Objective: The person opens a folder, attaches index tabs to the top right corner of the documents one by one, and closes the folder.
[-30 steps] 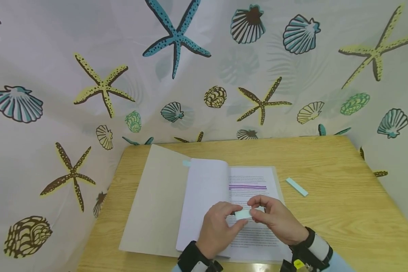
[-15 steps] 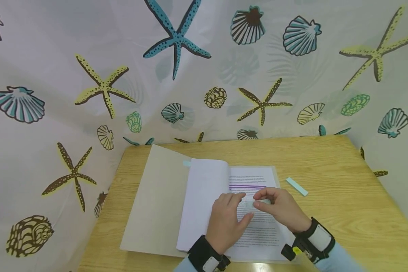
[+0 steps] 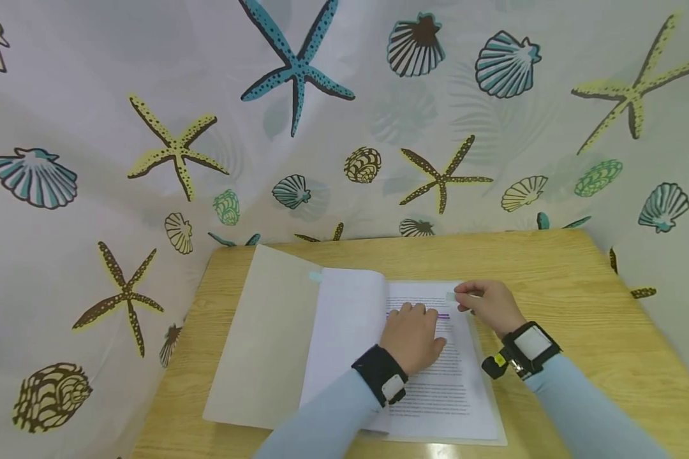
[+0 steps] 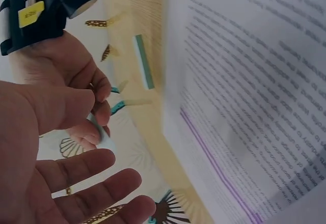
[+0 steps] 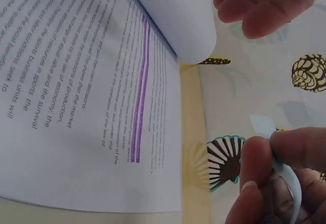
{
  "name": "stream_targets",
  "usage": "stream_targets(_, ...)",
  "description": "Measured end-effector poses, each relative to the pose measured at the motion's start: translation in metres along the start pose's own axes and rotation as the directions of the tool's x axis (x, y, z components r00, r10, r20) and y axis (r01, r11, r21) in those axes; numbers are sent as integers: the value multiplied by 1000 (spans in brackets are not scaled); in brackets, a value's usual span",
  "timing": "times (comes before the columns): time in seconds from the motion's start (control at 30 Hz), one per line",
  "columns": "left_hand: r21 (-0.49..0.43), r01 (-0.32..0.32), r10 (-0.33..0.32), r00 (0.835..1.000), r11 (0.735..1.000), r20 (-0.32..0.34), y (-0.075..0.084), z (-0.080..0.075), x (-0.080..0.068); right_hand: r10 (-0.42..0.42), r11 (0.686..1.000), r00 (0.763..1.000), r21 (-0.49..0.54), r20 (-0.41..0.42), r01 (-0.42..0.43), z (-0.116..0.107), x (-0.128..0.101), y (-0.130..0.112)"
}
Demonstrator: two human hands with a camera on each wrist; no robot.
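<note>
My right hand pinches a pale blue sticky note between thumb and fingers, above the upper right corner of the printed page. The right wrist view shows the note curling, one end sticking out past the fingertips. My left hand hovers over the page's middle with relaxed fingers, holding nothing. Two purple highlighter lines cross the text. The open book's turned leaves stand to the left. A pale blue sticky-note pad lies right of the book, hidden by my right hand in the head view.
The book's beige cover lies folded out to the left, with a small blue tab at its top. Underneath is a wooden table. A white cloth printed with starfish and shells hangs behind and at the sides.
At first both hands were together at the note low over the page. My left hand has let go and moved up the page. My right hand has carried the note to the upper right.
</note>
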State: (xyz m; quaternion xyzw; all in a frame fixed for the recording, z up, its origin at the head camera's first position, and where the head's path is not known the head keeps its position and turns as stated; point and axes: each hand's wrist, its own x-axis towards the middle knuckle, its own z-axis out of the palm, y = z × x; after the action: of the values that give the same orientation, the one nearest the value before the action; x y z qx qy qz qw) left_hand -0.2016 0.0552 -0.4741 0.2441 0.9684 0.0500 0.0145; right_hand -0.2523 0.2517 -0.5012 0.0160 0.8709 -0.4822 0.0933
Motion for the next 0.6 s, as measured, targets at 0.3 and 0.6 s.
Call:
stream_targets(0.3, 78, 105, -118, 973, 991, 200, 2, 35, 41, 76, 997, 995, -16, 61, -75, 3, 32, 15)
stream_targets(0.6, 136, 177, -207, 946, 975, 251, 6, 55, 56, 56, 996, 998, -69, 17, -54, 9, 49, 23)
